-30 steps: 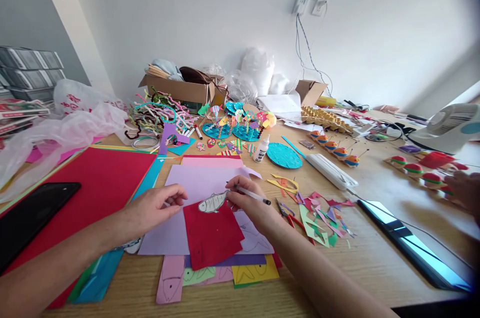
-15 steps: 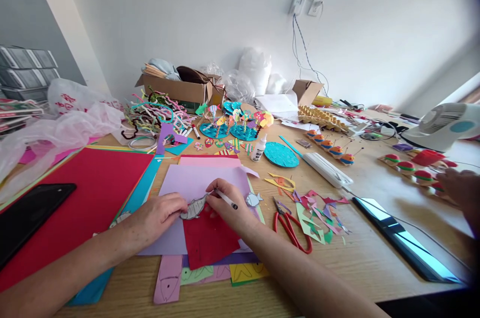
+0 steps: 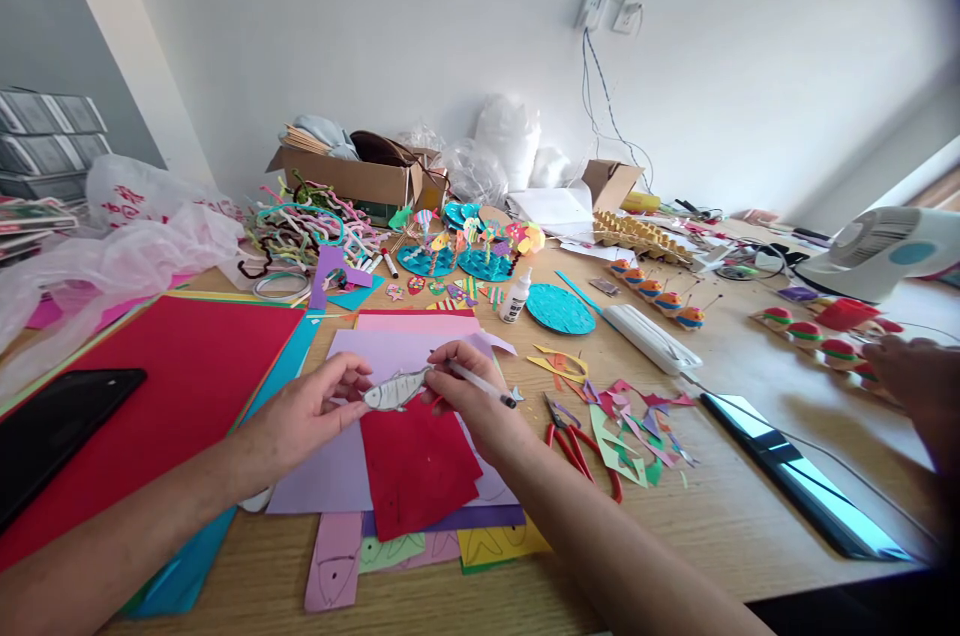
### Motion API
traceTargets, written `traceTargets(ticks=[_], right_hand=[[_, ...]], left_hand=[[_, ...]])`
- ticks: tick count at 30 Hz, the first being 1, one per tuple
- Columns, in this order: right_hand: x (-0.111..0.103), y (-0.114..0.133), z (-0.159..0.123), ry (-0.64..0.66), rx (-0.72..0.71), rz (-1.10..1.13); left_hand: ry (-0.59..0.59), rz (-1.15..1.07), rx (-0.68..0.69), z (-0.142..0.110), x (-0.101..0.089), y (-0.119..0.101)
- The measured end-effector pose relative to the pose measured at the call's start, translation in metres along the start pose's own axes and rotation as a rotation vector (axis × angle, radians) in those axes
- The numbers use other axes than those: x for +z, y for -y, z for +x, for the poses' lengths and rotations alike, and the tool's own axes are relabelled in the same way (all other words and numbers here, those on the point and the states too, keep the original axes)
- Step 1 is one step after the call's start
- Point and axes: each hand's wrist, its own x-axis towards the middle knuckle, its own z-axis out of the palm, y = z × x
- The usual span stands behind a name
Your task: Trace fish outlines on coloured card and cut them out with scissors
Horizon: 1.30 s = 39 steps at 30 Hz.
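Note:
A white paper fish cutout [image 3: 395, 390] with a drawn outline and stripes is raised over the sheets. My right hand [image 3: 472, 391] pinches its tail end, and a pen [image 3: 480, 382] with a dark tip lies across the same fingers. At the head end is my left hand [image 3: 319, 406], thumb and fingers apart, the thumb at the fish's edge. Below lie a small red sheet [image 3: 420, 471] and a larger lilac sheet [image 3: 319, 476]. Sticking out underneath are pieces with drawn fish, among them a pink strip [image 3: 334, 561].
Red-handled scissors [image 3: 576, 451] and coloured scraps [image 3: 637, 426] lie to the right, beside a phone [image 3: 802, 476]. A glue bottle [image 3: 516, 298] stands near a turquoise disc [image 3: 560, 309]. Left are a red sheet [image 3: 202, 386] and a black phone [image 3: 67, 436]. Another person's hand [image 3: 911, 371] is at far right.
The fish cutout has been lifted off the red sheet and turned more level. My left fingers have spread from its head end. The pen has tilted with my right hand.

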Motion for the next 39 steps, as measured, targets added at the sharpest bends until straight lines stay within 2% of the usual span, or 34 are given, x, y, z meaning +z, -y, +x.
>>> traceTargets(ticks=[5,8,12,15,19,21,23,28,39], right_hand=[[0.002,0.008,-0.009,-0.055,-0.043,0.095],[0.0,0.007,-0.017,-0.053,-0.027,0.044],[-0.009,0.007,-0.03,0.033,0.0,-0.127],[-0.02,0.011,-0.043,-0.007,-0.095,-0.263],[-0.035,0.012,-0.064,-0.164,-0.3,-0.667],[-0.041,0.007,-0.074,-0.144,-0.393,-0.807],[-0.045,0.001,-0.082,-0.088,-0.423,-0.877],[-0.046,-0.011,-0.087,-0.002,-0.328,-0.881],[-0.038,-0.008,-0.079,0.046,-0.227,-0.868]], left_hand=[[-0.049,-0.39,-0.152,0.005,0.006,-0.024],[-0.093,-0.412,-0.144,0.012,0.008,-0.029],[-0.116,-0.397,-0.139,0.024,0.005,-0.031],[-0.047,-0.376,-0.134,0.032,0.007,-0.036],[0.108,-0.337,-0.124,0.042,0.019,-0.045],[0.191,-0.318,-0.121,0.048,0.027,-0.048],[0.27,-0.303,-0.12,0.054,0.034,-0.048],[0.364,-0.27,-0.107,0.064,0.045,-0.041],[0.343,-0.034,-0.052,0.073,0.052,-0.028]])
